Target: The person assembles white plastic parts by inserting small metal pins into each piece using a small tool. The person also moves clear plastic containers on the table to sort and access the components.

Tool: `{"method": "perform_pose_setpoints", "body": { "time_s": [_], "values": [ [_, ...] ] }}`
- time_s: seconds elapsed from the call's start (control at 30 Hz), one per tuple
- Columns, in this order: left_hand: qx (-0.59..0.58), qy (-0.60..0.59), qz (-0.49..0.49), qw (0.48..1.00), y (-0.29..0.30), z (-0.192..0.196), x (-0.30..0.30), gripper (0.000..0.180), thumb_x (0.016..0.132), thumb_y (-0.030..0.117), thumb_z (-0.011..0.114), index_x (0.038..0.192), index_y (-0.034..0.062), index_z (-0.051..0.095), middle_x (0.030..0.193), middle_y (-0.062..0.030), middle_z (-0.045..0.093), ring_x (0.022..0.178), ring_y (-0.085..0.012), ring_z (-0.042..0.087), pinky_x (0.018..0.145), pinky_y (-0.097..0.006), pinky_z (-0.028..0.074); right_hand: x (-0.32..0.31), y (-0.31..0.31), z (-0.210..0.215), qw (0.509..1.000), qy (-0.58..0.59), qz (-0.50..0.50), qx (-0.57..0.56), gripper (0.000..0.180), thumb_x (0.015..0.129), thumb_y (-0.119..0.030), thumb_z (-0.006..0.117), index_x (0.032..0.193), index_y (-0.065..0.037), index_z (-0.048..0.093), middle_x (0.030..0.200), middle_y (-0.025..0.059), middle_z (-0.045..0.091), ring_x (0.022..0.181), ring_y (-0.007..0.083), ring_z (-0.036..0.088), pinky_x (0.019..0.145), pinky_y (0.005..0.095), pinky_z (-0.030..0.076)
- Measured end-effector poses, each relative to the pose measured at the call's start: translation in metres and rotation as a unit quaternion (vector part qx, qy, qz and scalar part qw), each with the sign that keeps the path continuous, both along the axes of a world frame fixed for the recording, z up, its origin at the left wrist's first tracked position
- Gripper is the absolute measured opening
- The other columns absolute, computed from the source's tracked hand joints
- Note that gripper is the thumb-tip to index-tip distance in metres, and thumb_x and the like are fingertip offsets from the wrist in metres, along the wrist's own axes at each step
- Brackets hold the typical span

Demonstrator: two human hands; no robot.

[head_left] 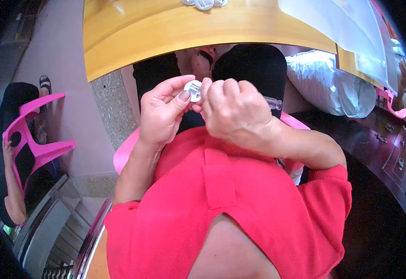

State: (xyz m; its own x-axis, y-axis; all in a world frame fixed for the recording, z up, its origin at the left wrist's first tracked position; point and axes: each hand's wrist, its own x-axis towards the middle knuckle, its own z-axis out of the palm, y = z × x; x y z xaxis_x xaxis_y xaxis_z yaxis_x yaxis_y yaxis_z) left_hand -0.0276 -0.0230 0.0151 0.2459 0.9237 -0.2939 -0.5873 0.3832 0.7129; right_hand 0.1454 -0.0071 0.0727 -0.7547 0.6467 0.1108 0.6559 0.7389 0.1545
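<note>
A yellow wooden desk [165, 39] carried white pieces [204, 4]. Your left hand [161, 111] pinched a white disc [193, 91] in its fingers, just beside your right hand [237, 111], which gripped a clear-handled tool [274, 103]. Step, as judged: tooling the disc; next move probably called for steadiness.
</note>
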Motion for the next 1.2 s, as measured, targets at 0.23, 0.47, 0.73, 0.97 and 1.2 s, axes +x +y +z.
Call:
{"method": "perform_pose_setpoints", "body": {
  "time_s": [0.23,0.47,0.73,0.97,1.2],
  "values": [
    [0.042,0.006,0.042,0.998,0.004,0.006,0.004,0.032,0.089,-0.001,0.058,0.120,-0.0062,0.053,0.108,-0.0191,0.063,0.091,-0.0228,0.065,0.080,-0.034,0.056,0.008,0.001,-0.003,0.947,0.214,-0.118,-0.206,0.020,0.077,-0.010,0.056,0.095,0.001,0.056,0.070,0.0136,0.060,0.062,0.0288,0.064,0.053,0.0384,0.052],
    [0.048,0.019,0.063,0.997,0.001,0.007,0.005,0.036,0.087,-0.004,0.060,0.122,-0.0058,0.052,0.109,-0.0187,0.063,0.092,-0.0220,0.065,0.083,-0.034,0.055,0.001,-0.004,-0.012,0.913,0.289,-0.142,-0.249,0.026,0.075,-0.003,0.057,0.100,0.002,0.055,0.071,0.0172,0.059,0.063,0.0348,0.063,0.055,0.0424,0.052],
    [0.065,0.033,0.072,0.995,-0.001,0.003,0.004,0.036,0.087,-0.004,0.060,0.122,-0.0057,0.053,0.108,-0.0170,0.064,0.090,-0.0199,0.065,0.084,-0.032,0.054,-0.003,-0.008,-0.017,0.926,0.283,-0.122,-0.217,0.023,0.076,-0.005,0.056,0.098,0.001,0.054,0.070,0.0143,0.058,0.062,0.0311,0.063,0.053,0.0405,0.051],
    [0.097,0.109,0.068,0.987,-0.007,0.003,0.004,0.035,0.087,-0.004,0.061,0.122,-0.0055,0.054,0.108,-0.0149,0.064,0.092,-0.0173,0.064,0.084,-0.030,0.054,-0.006,-0.009,-0.011,0.958,0.200,-0.102,-0.177,0.021,0.078,-0.009,0.055,0.096,0.002,0.054,0.069,0.0106,0.057,0.061,0.0241,0.063,0.049,0.0345,0.051],
    [0.246,0.326,0.062,0.910,-0.006,0.006,0.006,0.029,0.081,-0.008,0.064,0.109,-0.0034,0.063,0.104,-0.0147,0.066,0.093,-0.0188,0.064,0.081,-0.028,0.053,-0.007,-0.008,0.007,0.981,0.070,-0.080,-0.160,0.014,0.078,-0.011,0.055,0.085,0.001,0.058,0.069,0.0094,0.058,0.059,0.0196,0.064,0.047,0.0310,0.052]
  ]
}}
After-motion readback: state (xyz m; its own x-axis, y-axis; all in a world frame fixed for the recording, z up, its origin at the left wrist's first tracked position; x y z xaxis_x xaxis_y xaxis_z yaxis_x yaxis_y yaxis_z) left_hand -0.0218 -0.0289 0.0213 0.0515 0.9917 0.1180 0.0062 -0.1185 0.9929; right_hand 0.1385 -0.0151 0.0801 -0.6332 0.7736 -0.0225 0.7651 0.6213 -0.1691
